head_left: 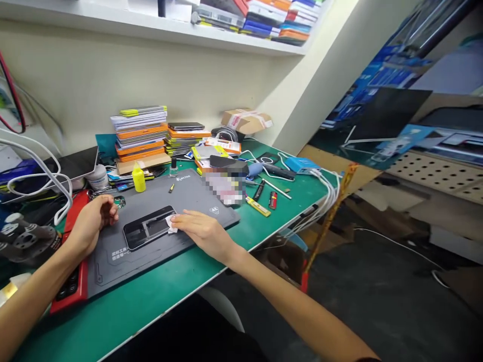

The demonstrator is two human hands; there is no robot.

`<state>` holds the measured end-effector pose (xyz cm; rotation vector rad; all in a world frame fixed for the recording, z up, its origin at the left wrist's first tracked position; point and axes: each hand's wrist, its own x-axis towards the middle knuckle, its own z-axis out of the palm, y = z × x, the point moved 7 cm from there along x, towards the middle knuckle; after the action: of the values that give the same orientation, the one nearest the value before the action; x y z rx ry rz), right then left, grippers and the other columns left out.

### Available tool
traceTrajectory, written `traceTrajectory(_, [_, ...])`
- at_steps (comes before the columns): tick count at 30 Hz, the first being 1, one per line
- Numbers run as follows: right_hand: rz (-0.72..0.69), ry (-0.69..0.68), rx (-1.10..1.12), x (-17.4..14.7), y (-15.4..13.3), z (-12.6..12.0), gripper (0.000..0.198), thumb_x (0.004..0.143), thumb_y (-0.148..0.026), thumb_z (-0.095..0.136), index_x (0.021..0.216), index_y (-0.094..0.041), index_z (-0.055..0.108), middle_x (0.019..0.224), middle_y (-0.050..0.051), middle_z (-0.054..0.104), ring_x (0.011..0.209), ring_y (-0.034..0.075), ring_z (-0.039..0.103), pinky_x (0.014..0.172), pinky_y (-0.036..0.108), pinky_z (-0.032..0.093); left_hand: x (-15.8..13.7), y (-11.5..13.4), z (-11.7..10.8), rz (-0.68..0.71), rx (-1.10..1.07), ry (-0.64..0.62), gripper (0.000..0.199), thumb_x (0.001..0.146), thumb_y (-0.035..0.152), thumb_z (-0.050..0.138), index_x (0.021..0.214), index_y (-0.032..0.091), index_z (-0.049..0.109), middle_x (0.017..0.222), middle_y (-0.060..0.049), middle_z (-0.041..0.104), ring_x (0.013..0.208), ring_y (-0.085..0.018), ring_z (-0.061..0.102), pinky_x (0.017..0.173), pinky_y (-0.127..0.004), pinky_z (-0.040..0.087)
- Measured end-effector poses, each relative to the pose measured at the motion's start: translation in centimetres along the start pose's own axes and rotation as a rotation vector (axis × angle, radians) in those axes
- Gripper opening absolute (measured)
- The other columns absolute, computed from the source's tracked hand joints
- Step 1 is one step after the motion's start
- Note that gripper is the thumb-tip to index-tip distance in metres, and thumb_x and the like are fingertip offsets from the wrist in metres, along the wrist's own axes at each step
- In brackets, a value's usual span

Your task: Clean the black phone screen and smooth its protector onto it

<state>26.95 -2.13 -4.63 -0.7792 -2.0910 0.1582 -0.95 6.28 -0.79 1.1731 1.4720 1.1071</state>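
Note:
A black phone [149, 227] lies face up on the grey work mat [147, 266], with reflections across its glass. My right hand [202, 229] presses a small white wipe [171, 224] against the phone's right end, fingers together over it. Over the mat's left side, my left hand [94, 218] hovers apart from the phone; its fingers are curled in and nothing shows between them. Just beyond those fingers is a small round greenish item [119, 201], partly covered. A yellow bottle [139, 177] and a small brass-coloured piece [171, 188] sit farther back on the mat.
Stacked boxes [141, 133] line the wall. A glass bottle [173, 167] stands at the mat's back edge. Pens, a red battery-like item [272, 200] and a blue box with white cables [302, 165] lie rightward. A red case [71, 286] borders the mat's left; a dark round stand [32, 241] is beside it.

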Motion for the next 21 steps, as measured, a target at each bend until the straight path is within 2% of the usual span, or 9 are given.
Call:
traceTrajectory(2, [0.018, 0.027, 0.009, 0.1, -0.1, -0.1, 0.03, 0.113, -0.011, 0.054, 0.124, -0.019, 0.08, 0.132, 0.0, 0.079, 0.125, 0.016, 0.076, 0.121, 0.036, 0.056, 0.1, 0.1, -0.1, 0.03, 0.051, -0.003, 0.046, 0.064, 0.056, 0.065, 0.086, 0.021, 0.047, 0.066, 0.002, 0.051, 0.06, -0.014, 0.055, 0.059, -0.026, 0.046])
traceTrajectory(5, [0.085, 0.104, 0.019, 0.0, 0.0, -0.8, 0.024, 0.113, -0.015, 0.057, 0.116, -0.02, 0.08, 0.122, -0.001, 0.082, 0.114, 0.016, 0.079, 0.114, 0.036, 0.059, -0.1, 0.7, 0.2, 0.182, 0.176, -0.008, 0.041, 0.073, 0.058, 0.059, 0.087, 0.022, 0.05, 0.066, 0.001, 0.052, 0.062, -0.017, 0.055, 0.061, -0.029, 0.045])
traceTrajectory(10, [0.331, 0.33, -0.003, -1.3, 1.7, -3.4, 0.028, 0.115, -0.023, 0.053, 0.115, -0.021, 0.081, 0.117, 0.006, 0.082, 0.112, 0.021, 0.078, 0.105, 0.038, 0.061, -2.9, 3.2, 1.0, 0.485, 0.479, -0.01, 0.033, 0.092, 0.053, 0.057, 0.093, 0.021, 0.067, 0.07, 0.0, 0.062, 0.066, -0.016, 0.057, 0.071, -0.032, 0.043])
traceTrajectory(13, [0.43, 0.375, 0.031, -2.1, 2.3, -3.8, 0.03, 0.115, -0.026, 0.052, 0.118, -0.02, 0.081, 0.119, 0.009, 0.081, 0.112, 0.024, 0.077, 0.103, 0.041, 0.062, -7.0, 5.3, 1.3, 0.733, 0.699, -0.01, 0.024, 0.099, 0.04, 0.055, 0.096, 0.022, 0.072, 0.074, 0.001, 0.068, 0.066, -0.015, 0.062, 0.073, -0.031, 0.045])
traceTrajectory(16, [0.447, 0.324, 0.074, -2.3, 1.9, -3.6, 0.033, 0.113, -0.03, 0.056, 0.132, -0.019, 0.08, 0.143, 0.011, 0.073, 0.134, 0.028, 0.071, 0.119, 0.048, 0.055, -13.2, 5.9, 0.9, 0.959, 0.791, 0.084, 0.021, 0.107, 0.018, 0.051, 0.108, 0.025, 0.071, 0.077, 0.004, 0.07, 0.069, -0.013, 0.066, 0.073, -0.029, 0.049])
traceTrajectory(17, [0.453, 0.293, 0.05, -2.3, 1.5, -3.6, 0.04, 0.115, -0.033, 0.053, 0.146, -0.018, 0.074, 0.158, 0.012, 0.062, 0.146, 0.029, 0.063, 0.125, 0.049, 0.05, -15.4, 5.6, 0.3, 0.982, 0.734, 0.147, 0.023, 0.107, 0.014, 0.049, 0.11, 0.026, 0.069, 0.077, 0.004, 0.069, 0.07, -0.013, 0.066, 0.072, -0.029, 0.05])
traceTrajectory(19, [0.453, 0.319, 0.002, -2.5, 0.9, -4.6, 0.046, 0.117, -0.035, 0.049, 0.158, -0.021, 0.065, 0.165, 0.01, 0.055, 0.152, 0.028, 0.058, 0.127, 0.046, 0.05, -19.6, 4.2, -1.4, 0.971, 0.525, 0.243, 0.023, 0.11, 0.017, 0.046, 0.113, 0.028, 0.067, 0.077, 0.003, 0.067, 0.07, -0.015, 0.065, 0.069, -0.031, 0.053])
traceTrajectory(20, [0.443, 0.342, -0.011, -2.7, 0.5, -5.2, 0.047, 0.117, -0.033, 0.05, 0.162, -0.023, 0.061, 0.166, 0.009, 0.055, 0.153, 0.027, 0.056, 0.127, 0.043, 0.05, -21.4, 3.4, -2.8, 0.929, 0.441, 0.334, 0.019, 0.112, 0.023, 0.047, 0.111, 0.027, 0.066, 0.076, 0.002, 0.066, 0.069, -0.016, 0.065, 0.069, -0.033, 0.056])
traceTrajectory(21, [0.423, 0.363, -0.015, -3.0, 0.1, -5.7, 0.048, 0.117, -0.031, 0.05, 0.164, -0.023, 0.059, 0.166, 0.01, 0.056, 0.154, 0.026, 0.055, 0.127, 0.041, 0.05, -22.4, 2.1, -4.2, 0.764, 0.419, 0.386, 0.016, 0.113, 0.032, 0.05, 0.106, 0.025, 0.064, 0.074, 0.001, 0.064, 0.071, -0.017, 0.066, 0.072, -0.035, 0.058])
